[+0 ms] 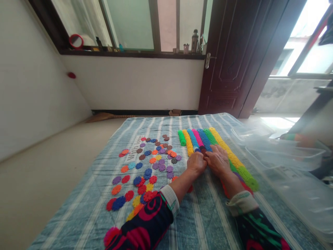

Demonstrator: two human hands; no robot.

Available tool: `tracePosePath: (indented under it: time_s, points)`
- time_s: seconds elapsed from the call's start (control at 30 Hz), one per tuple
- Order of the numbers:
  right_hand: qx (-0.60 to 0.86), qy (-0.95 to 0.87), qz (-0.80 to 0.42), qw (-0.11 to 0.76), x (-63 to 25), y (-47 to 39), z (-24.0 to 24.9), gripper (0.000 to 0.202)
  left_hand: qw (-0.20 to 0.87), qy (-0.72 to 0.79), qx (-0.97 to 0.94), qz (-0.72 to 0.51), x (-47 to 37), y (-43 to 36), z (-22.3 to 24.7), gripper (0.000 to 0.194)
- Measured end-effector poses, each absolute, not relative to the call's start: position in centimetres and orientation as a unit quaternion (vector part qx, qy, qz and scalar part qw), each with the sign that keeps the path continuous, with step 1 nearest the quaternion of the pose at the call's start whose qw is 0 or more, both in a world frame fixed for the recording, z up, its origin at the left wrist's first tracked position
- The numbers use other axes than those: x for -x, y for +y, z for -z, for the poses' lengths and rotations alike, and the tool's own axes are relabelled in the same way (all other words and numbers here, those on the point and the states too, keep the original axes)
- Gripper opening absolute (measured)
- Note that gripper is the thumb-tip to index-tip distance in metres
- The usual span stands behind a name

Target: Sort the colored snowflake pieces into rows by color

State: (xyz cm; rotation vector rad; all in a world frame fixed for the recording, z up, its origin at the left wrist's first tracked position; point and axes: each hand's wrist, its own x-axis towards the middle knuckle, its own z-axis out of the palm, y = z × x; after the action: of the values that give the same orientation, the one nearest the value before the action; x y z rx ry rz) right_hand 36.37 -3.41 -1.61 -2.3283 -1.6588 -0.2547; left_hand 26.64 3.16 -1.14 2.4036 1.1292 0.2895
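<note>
My left hand [197, 163] is closed, its fingertips at the near end of the rows of stacked plastic flower discs. Against it, my right hand [218, 159] bends its fingers over the same rows. Dark red discs [202, 149] show just beyond the touching fingertips; the fingers hide the exact grip. The packed discs lie on edge in rows side by side: a short green row [182, 138], a yellow row [187, 142], a pink row [197, 137], a blue row [204, 139] and a long yellow row [227, 149]. Red discs [225, 187] show partly under my right wrist.
Many loose flower discs [161, 167] in mixed colours lie scattered to the left on the striped blue cloth [85, 208]. Clear plastic boxes [286, 156] stand along the right side. Beyond are a dark door [229, 69] and a window ledge [135, 54] with small items.
</note>
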Motion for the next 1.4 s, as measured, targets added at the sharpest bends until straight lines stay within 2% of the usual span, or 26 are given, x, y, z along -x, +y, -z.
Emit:
tracePosePath:
  time_s: [0.2, 0.37, 0.5, 0.6, 0.7, 1.0, 1.2, 1.4]
  points:
    - [0.803, -0.569, 0.083, 0.16, -37.1, -3.2, 1.6, 0.024, 0.218, 0.411, -0.879, -0.103, -25.2, 2.6, 0.4, 0.025]
    - [0.771, -0.591, 0.093, 0.217, -35.4, -3.5, -0.1, 0.025, 0.176, 0.434, -0.877, -0.104, -19.9, 5.7, -1.5, 0.022]
    - [0.746, -0.626, 0.042, 0.223, -31.8, -3.3, -1.1, 0.028, 0.14, 0.48, -0.86, -0.097, -15.1, 9.4, -2.8, 0.024]
    - [0.731, -0.648, -0.014, 0.214, -29.0, -2.5, -1.2, 0.022, 0.125, 0.495, -0.854, -0.097, -13.4, 10.9, -2.8, 0.026]
    - [0.703, -0.684, -0.037, 0.191, -27.0, -0.9, -1.1, 0.02, 0.123, 0.482, -0.862, -0.097, -13.5, 11.3, -2.1, 0.031]
    - [0.704, -0.7, 0.0, 0.116, -25.0, 1.2, 1.2, 0.036, 0.12, 0.444, -0.884, -0.079, -14.6, 11.2, -0.8, 0.024]
    - [0.678, -0.718, 0.003, 0.157, -25.6, -0.7, 1.3, 0.032, 0.124, 0.447, -0.882, -0.085, -14.3, 11.3, -0.4, 0.03]
    - [0.725, -0.66, 0.012, 0.199, -26.6, 2.3, 0.6, 0.033, 0.119, 0.455, -0.875, -0.117, -14.0, 11.8, -0.8, 0.027]
